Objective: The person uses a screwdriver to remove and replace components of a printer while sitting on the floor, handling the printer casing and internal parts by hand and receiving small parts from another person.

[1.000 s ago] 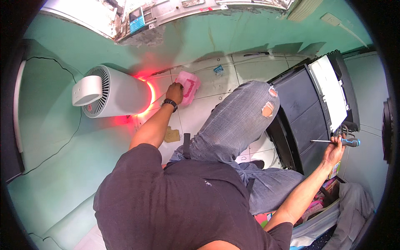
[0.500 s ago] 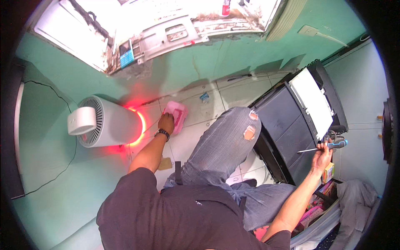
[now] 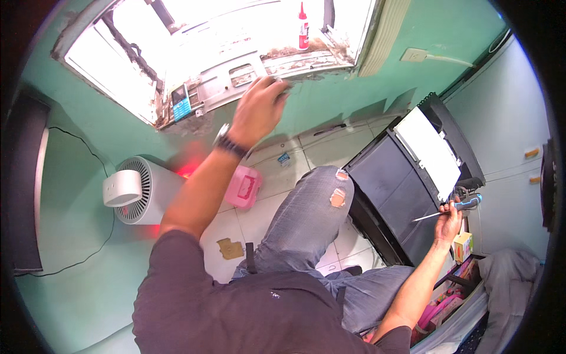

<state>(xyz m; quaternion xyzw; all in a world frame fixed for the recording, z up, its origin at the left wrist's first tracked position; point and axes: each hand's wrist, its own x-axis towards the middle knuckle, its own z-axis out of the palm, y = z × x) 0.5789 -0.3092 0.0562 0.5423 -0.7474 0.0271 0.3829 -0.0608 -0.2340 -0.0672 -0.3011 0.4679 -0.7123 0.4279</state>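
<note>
My left hand (image 3: 258,112), a watch at its wrist, is raised in front of the window sill with its fingers bent together; whatever they pinch is too blurred to name. Below it on the tiled floor rests a pink plastic box (image 3: 243,187). On the right, my right hand (image 3: 449,223) grips a screwdriver (image 3: 467,203) with a blue and black handle. Its thin shaft points left over a large dark boxy appliance (image 3: 389,183). A white panel (image 3: 427,150) lies along that appliance's far right side.
A white cylindrical device (image 3: 150,189) with a red glow stands at left. On the sill are a blue phone-like device (image 3: 180,103), a metal frame (image 3: 224,79) and a red-and-white bottle (image 3: 303,32). A small yellow box (image 3: 463,246) and grey cloth (image 3: 507,277) are at right.
My left hand has left the pink box and risen toward the window sill. My right hand keeps hold of the screwdriver in nearly the same place. The view has shifted slightly.
</note>
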